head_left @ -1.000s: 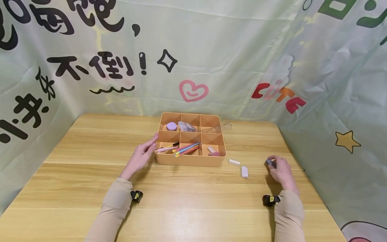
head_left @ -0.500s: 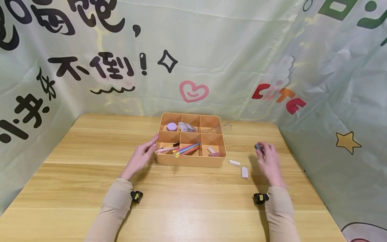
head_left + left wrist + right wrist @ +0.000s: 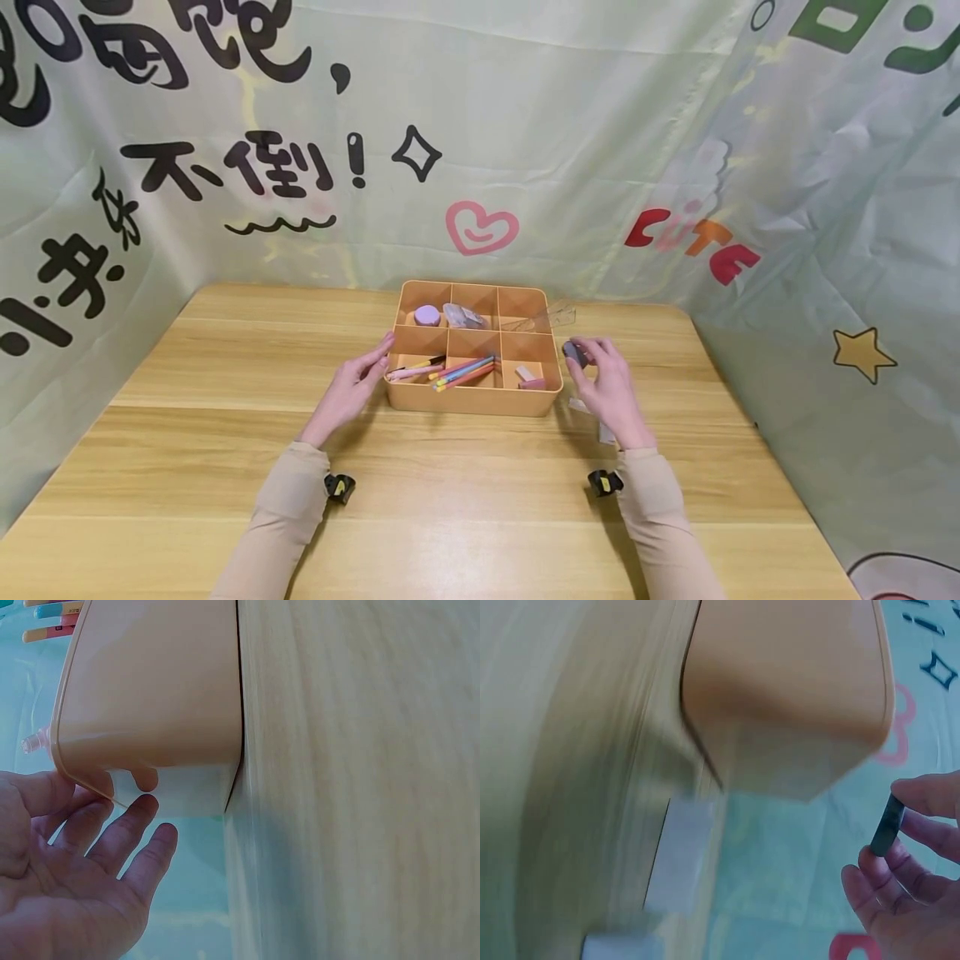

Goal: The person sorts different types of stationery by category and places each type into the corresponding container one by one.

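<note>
The dark grey eraser (image 3: 574, 354) is pinched between the thumb and fingertips of my right hand (image 3: 611, 387), in the air just right of the orange divided box (image 3: 468, 401). In the right wrist view the eraser (image 3: 887, 826) shows edge-on, apart from the box. My left hand (image 3: 351, 387) touches the box's left side near its rim, its fingers loosely extended. A pink and a white eraser lie in the front right compartment. Below my right hand, two white blocks (image 3: 679, 855) on the table are partly hidden in the head view.
Colored pens (image 3: 465, 372) lean in the front middle compartment, with more pens (image 3: 415, 368) at front left. Behind them sit a round purple container (image 3: 427, 315) and a clear packet (image 3: 463, 317). A transparent ruler (image 3: 561, 314) juts past the back right rim. Printed cloth hangs behind the table.
My right hand has carried the dark grey eraser leftward from the table's right side to beside the box, passing over the white blocks. My left hand has stayed at the box.
</note>
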`<state>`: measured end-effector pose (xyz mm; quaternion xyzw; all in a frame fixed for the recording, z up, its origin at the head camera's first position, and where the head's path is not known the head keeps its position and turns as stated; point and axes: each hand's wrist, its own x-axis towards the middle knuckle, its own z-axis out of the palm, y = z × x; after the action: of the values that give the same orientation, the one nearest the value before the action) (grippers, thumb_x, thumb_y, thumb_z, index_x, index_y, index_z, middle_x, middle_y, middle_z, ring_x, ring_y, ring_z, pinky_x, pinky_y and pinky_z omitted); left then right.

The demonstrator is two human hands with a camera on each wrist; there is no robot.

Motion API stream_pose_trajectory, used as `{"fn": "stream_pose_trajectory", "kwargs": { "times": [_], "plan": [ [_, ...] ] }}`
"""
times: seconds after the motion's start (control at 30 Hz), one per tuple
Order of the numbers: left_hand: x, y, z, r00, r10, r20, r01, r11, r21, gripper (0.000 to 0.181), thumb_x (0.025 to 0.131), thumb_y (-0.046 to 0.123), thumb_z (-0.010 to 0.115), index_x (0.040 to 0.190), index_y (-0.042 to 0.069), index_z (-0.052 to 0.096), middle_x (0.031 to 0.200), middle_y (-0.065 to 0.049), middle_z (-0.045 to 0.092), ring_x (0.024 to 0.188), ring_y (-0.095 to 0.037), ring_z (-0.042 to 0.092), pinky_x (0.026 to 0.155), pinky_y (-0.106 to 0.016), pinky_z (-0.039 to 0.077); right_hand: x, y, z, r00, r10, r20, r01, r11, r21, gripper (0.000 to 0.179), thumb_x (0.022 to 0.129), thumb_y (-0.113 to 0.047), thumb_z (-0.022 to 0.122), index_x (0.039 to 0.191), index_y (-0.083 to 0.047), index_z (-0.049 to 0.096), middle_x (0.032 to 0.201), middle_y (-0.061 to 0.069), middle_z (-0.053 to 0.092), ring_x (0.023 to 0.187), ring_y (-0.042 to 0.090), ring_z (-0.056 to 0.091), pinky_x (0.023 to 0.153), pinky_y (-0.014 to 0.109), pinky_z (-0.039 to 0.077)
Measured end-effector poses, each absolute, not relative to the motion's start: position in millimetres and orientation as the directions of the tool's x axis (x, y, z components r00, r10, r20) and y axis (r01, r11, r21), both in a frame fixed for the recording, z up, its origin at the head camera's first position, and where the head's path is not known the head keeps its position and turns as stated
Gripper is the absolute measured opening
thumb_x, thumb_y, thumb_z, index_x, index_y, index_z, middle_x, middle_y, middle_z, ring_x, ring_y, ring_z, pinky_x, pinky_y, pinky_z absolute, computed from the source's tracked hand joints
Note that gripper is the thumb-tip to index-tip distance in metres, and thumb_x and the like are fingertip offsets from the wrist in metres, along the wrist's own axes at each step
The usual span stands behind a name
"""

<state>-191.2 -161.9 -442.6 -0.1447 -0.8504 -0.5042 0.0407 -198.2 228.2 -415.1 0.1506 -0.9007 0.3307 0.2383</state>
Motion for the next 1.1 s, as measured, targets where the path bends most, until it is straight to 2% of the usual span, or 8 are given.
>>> {"fn": "stream_pose_trajectory", "kwargs": {
  "times": [0.27,0.57,0.73,0.87,1.1],
  "plan": [
    [-191.4,-162.4,-443.9,-0.952,0.208,0.226,0.299,0.455,0.839,0.044,0.108,0.012,0.042,0.15,0.0,0.041,0.161,-0.015,0.035,0.146,-0.038,0.038,0.122,-0.052,0.028,-204.0,200.0,-412.7,-0.845,-0.195,0.499,-0.457,0.749,-0.48,0.033,0.088,-0.006,0.075,0.118,0.005,0.068,0.107,0.021,0.068,0.099,0.037,0.06,0.085,0.05,0.05],
    [-192.2,-163.1,-444.8,-0.952,0.213,0.221,0.297,0.455,0.839,0.044,0.108,0.013,0.041,0.151,0.0,0.041,0.161,-0.012,0.033,0.147,-0.038,0.038,0.123,-0.051,0.028,-208.1,182.7,-418.5,-0.849,-0.206,0.487,-0.44,0.785,-0.435,0.034,0.083,-0.013,0.08,0.113,0.001,0.072,0.104,0.018,0.072,0.099,0.035,0.052,0.087,0.045,0.042],
    [-192.3,-162.7,-444.8,-0.953,0.214,0.213,0.29,0.456,0.842,0.045,0.109,0.014,0.041,0.151,0.0,0.04,0.162,-0.013,0.033,0.147,-0.038,0.037,0.123,-0.051,0.026,-208.5,182.1,-422.1,-0.863,-0.181,0.471,-0.412,0.792,-0.45,0.035,0.081,-0.012,0.082,0.112,0.001,0.073,0.102,0.017,0.075,0.103,0.036,0.053,0.094,0.048,0.042],
    [-191.9,-162.6,-444.0,-0.953,0.214,0.214,0.29,0.45,0.844,0.045,0.109,0.013,0.041,0.151,0.0,0.04,0.162,-0.014,0.033,0.148,-0.037,0.037,0.123,-0.051,0.026,-209.1,183.5,-425.1,-0.854,-0.17,0.491,-0.418,0.786,-0.456,0.035,0.081,-0.012,0.083,0.111,0.001,0.073,0.101,0.017,0.076,0.101,0.037,0.055,0.094,0.049,0.042],
    [-191.9,-162.4,-443.1,-0.951,0.218,0.219,0.297,0.449,0.843,0.044,0.109,0.013,0.041,0.151,-0.001,0.04,0.162,-0.014,0.033,0.147,-0.038,0.037,0.123,-0.052,0.027,-205.5,198.0,-430.8,-0.825,-0.078,0.56,-0.453,0.682,-0.573,0.034,0.087,-0.012,0.076,0.117,0.003,0.07,0.117,0.023,0.071,0.11,0.04,0.054,0.097,0.052,0.04]
  ]
}}
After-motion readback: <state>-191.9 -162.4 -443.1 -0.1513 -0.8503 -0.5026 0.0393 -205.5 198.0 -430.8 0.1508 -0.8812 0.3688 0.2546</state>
